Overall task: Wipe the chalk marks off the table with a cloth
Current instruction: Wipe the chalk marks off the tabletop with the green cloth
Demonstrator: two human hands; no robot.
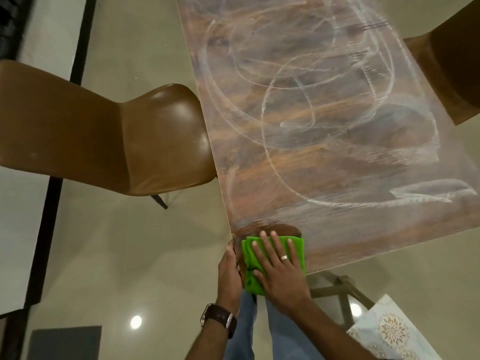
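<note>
My right hand [279,266] lies flat on the folded bright green cloth [296,248], fingers straight and spread, pressing it down at the near left corner of the brown wood-grain table [298,157]. There's a silver ring [284,257] on one finger. The cloth sits right at the corner, its near end hanging just past the table's edge. Just beyond my fingertips a small dark patch of wood shows clean. My left hand [230,268] is at the table's left edge beside the cloth, fingers curled against the edge; whether they actually grip it I cannot tell, since they are hidden under the board. A dark brown leather-strap wristwatch [218,317] rides on that wrist. White looping chalk marks [285,113] and hazy smears cover nearly all the tabletop from near to far. A glossy brown moulded chair [117,136] stands left of the table, its seat touching or tucked at the edge. Another brown chair [452,74] is at the far right. Near right, a patterned white paper bag [389,331] stands on the pale tiled floor [130,255]. My blue jeans [280,339] show below.
</note>
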